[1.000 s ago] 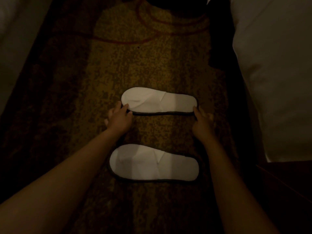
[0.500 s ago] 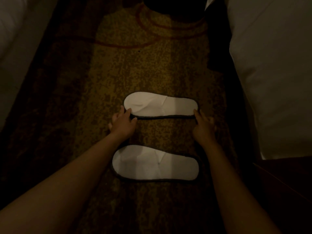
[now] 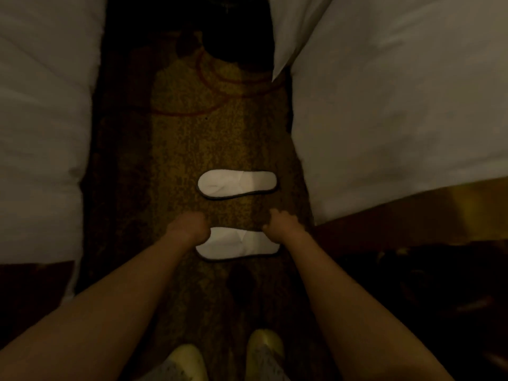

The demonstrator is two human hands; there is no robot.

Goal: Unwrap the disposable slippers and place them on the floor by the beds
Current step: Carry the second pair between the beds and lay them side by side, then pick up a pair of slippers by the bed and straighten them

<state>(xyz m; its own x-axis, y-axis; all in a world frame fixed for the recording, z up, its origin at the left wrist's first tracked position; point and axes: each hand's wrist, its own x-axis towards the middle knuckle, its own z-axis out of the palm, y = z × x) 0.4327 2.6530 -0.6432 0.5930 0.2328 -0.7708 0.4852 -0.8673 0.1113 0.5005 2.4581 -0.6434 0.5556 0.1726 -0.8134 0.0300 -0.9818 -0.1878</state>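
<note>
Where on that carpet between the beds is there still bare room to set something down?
The biggest free patch is the carpet beyond the far slipper, between the left bed and right bed. A narrow strip lies between the two slippers. It is crowded around the near slipper, where the left hand and right hand sit.
</note>
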